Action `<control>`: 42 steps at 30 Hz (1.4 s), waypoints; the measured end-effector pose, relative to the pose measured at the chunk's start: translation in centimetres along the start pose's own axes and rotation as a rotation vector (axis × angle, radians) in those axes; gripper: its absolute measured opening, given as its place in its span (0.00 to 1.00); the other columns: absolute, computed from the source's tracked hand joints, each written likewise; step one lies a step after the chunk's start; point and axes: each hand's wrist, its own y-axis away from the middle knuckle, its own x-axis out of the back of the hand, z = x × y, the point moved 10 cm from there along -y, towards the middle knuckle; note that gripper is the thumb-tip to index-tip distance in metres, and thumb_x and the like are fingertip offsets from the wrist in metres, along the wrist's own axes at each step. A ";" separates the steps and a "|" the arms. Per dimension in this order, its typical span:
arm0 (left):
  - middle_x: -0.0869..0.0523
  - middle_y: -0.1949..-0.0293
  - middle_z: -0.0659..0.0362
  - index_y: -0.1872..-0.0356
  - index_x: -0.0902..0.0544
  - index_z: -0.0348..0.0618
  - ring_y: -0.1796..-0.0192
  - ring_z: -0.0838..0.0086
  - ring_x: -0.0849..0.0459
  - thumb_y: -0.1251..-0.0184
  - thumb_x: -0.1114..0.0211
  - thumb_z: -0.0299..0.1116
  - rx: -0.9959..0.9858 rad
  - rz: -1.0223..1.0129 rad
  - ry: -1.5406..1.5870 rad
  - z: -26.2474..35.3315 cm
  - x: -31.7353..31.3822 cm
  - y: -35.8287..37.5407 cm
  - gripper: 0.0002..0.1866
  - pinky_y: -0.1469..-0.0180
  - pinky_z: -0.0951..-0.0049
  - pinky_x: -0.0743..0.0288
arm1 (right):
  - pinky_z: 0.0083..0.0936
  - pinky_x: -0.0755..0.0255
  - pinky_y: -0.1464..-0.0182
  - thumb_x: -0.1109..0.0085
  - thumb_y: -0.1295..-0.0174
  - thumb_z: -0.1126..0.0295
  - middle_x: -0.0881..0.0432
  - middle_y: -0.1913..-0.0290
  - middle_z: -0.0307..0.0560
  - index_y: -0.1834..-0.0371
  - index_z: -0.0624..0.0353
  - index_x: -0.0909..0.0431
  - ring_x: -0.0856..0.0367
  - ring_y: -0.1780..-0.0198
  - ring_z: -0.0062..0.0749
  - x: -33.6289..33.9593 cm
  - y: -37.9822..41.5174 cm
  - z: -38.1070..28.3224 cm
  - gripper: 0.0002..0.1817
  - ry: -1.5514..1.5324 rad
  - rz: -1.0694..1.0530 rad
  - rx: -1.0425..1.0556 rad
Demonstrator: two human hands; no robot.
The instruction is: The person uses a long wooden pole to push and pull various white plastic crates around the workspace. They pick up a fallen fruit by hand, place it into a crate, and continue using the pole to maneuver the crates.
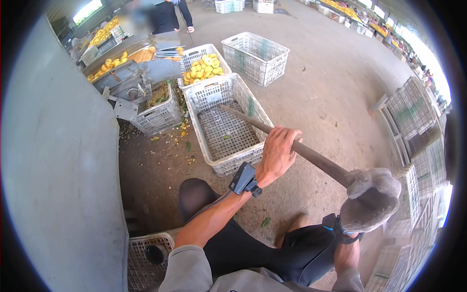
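Observation:
A long wooden pole (321, 163) slants across my view, its narrow far tip over the white plastic crate (214, 155) in front of me. Around the pole's middle my bare left hand (277, 153) is closed, with a device strapped at its wrist. Farther back along the shaft, my right hand (370, 199), in a thick grey glove, is curled at the near end of the pole. That crate holds only a few scraps and a green leaf. Just behind it, another crate (220, 49) contains yellow fruit (202, 68).
A large grey metal panel (63, 160) walls off my left. Beyond it stands a machine (124, 82) with a crate of debris (163, 114) beneath. Another crate (255, 61) sits farther back. Stacked crates (413, 107) line the right. A person (168, 17) stands behind the machine.

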 end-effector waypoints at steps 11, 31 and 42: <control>0.14 0.64 0.53 0.58 0.19 0.42 0.59 0.52 0.16 0.32 0.27 0.25 -0.026 0.167 0.065 1.1 2.8 -1.4 0.08 0.53 0.55 0.25 | 0.50 0.14 0.60 0.26 0.34 0.70 0.18 0.55 0.63 0.37 0.64 0.27 0.12 0.65 0.47 -1.2 -2.0 0.2 0.26 -0.164 -0.040 0.062; 0.14 0.63 0.52 0.58 0.18 0.41 0.56 0.52 0.15 0.31 0.27 0.25 -0.006 0.063 0.029 1.0 2.4 -0.3 0.07 0.50 0.55 0.24 | 0.39 0.18 0.66 0.49 0.18 0.59 0.20 0.63 0.54 0.31 0.65 0.22 0.20 0.75 0.32 -4.4 -1.7 -1.5 0.24 0.081 -0.136 0.152; 0.14 0.63 0.51 0.57 0.18 0.40 0.57 0.52 0.15 0.31 0.27 0.25 -0.002 0.055 0.031 1.0 2.2 -0.3 0.08 0.50 0.55 0.24 | 0.40 0.18 0.67 0.54 0.16 0.59 0.20 0.63 0.52 0.34 0.61 0.20 0.19 0.75 0.33 -4.3 -1.7 -1.5 0.21 0.078 -0.088 0.087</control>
